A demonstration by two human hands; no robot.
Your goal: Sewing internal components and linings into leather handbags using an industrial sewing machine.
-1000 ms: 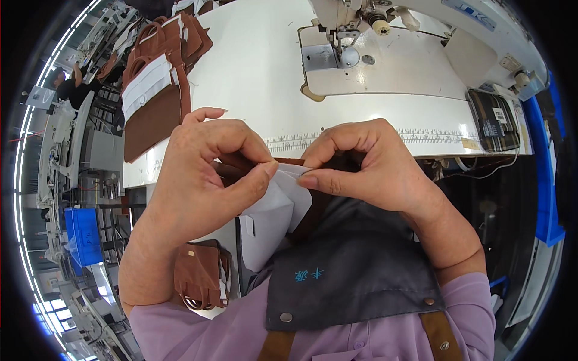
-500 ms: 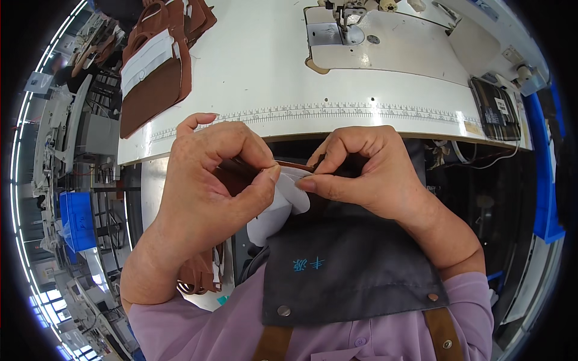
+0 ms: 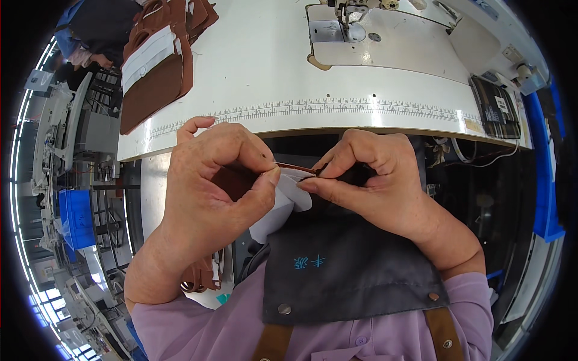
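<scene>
My left hand [image 3: 214,186] pinches a brown piece [image 3: 295,167] with pale grey-white lining flaps [image 3: 268,219], held above my dark grey apron [image 3: 355,265] below the table's front edge. My right hand [image 3: 373,180] is closed in a pinch on the same piece's top edge, a little to the right of my left fingertips. Both thumbs lie near the white flaps. Part of the brown body is visible inside the curve of my left fingers; the rest is hidden by my hands.
A white worktable [image 3: 253,78] has a printed ruler, a sewing machine [image 3: 349,30], stacked brown bag pieces [image 3: 153,84] and a plaid item [image 3: 494,108]. More brown pieces [image 3: 205,274] lie low left, a blue bin [image 3: 77,219] farther left. Another person [image 3: 90,30] is at upper left.
The view has shifted, with the table edge higher in frame. Less white lining shows below my hands. My right hand has moved slightly right. Another person in dark clothing appears at upper left.
</scene>
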